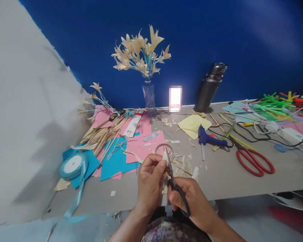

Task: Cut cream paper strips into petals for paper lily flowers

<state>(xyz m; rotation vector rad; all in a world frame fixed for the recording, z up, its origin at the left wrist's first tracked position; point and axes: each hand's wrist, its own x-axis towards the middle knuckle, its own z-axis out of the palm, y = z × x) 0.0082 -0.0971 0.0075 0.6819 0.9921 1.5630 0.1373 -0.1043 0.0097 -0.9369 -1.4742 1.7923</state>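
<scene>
My left hand [151, 178] pinches a small cream-coloured piece [165, 156], which looks like dried husk, between thumb and fingers. Black-handled scissors [175, 183] are in my right hand [189, 198], with fingers at the handle loops. Their blades point away from me and lie right beside the cream piece; whether they touch it I cannot tell. Cream scraps [183, 168] are scattered on the table [222, 178] just beyond my hands. A ring-shaped roll [164, 145] rests behind my left fingertips.
Left are a blue ribbon spool [72, 164], dried husks [101, 134] and coloured paper [116, 161]. A bottle [148, 101] holds husk flowers [141, 50]; a flask [209, 89] leans behind. Right lie a blue glue gun [209, 137], red-handled scissors [255, 161], cables and green pipe cleaners [275, 104].
</scene>
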